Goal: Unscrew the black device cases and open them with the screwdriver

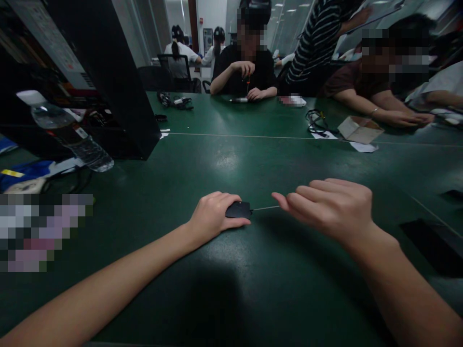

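My left hand (pixel 213 212) is closed around a small black rectangular case (pixel 239 209), fingers along its far side and thumb along its near side. The case rests on or just above the green table. A small dark piece sticks out of its right end. My right hand (pixel 325 205) is curled into a fist, to the right of the case. From it a thin metal screwdriver shaft (pixel 265 208) runs left, its tip at the end of the case. The handle is hidden inside my fingers.
A plastic bottle (pixel 72 130) and a tall black cabinet-like case (pixel 126 86) stand at the left. Across the green table (pixel 224 159), a person works with an orange-handled screwdriver (pixel 248 83). Cables (pixel 316 120) and a small open box (pixel 360 129) lie far right. A black flat object (pixel 430 246) lies near right.
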The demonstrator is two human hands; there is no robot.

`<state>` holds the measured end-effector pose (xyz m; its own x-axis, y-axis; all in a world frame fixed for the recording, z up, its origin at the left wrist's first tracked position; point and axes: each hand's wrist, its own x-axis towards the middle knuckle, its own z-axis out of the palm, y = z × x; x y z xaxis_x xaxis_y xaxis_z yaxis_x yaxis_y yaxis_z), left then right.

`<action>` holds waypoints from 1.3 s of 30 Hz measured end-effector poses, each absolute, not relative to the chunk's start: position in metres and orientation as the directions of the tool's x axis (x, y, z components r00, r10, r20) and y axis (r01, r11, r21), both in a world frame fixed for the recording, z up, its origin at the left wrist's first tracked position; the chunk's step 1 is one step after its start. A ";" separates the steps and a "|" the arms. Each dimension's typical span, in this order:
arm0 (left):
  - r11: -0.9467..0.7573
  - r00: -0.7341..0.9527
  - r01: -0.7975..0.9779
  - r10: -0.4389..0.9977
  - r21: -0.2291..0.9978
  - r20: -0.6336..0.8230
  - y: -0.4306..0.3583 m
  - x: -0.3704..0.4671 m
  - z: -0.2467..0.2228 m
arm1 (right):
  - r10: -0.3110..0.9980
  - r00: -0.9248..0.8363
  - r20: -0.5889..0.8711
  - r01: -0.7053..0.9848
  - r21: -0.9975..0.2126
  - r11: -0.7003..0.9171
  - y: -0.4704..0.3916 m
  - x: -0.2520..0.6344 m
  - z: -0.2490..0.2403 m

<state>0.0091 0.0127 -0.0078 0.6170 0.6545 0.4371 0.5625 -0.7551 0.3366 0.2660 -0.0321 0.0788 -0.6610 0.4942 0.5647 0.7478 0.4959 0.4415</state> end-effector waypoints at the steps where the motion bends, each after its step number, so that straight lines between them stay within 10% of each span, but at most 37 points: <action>1: -0.757 0.618 0.562 0.652 0.332 0.440 0.013 0.009 -0.008 | 0.583 -0.593 0.555 0.804 0.374 0.463 -0.028 0.267 0.076; 5: -0.760 0.619 0.561 0.648 0.328 0.444 0.014 0.009 -0.009 | 0.909 -0.290 0.301 0.953 -0.002 0.304 -0.009 0.278 0.054; 11: -0.751 0.596 0.571 0.657 0.332 0.462 0.014 0.008 -0.008 | 0.965 -0.256 -0.053 0.889 -0.404 0.213 0.012 0.288 0.021; 21: -0.724 0.560 0.603 0.683 0.334 0.469 0.012 0.007 -0.009 | 0.664 -0.542 0.515 0.836 0.251 0.488 -0.029 0.266 0.074; 25: -0.722 0.544 0.600 0.684 0.344 0.486 0.011 0.007 -0.007 | 0.765 -0.430 0.480 0.899 0.150 0.411 -0.023 0.269 0.062; 32: -0.737 0.541 0.572 0.668 0.359 0.511 0.012 0.006 -0.005 | 0.955 -0.288 0.071 0.873 -0.391 0.292 0.012 0.282 0.011; 39: -0.760 0.559 0.555 0.642 0.339 0.525 0.012 0.006 -0.007 | 0.833 -0.402 0.381 0.848 -0.189 0.496 0.006 0.281 0.012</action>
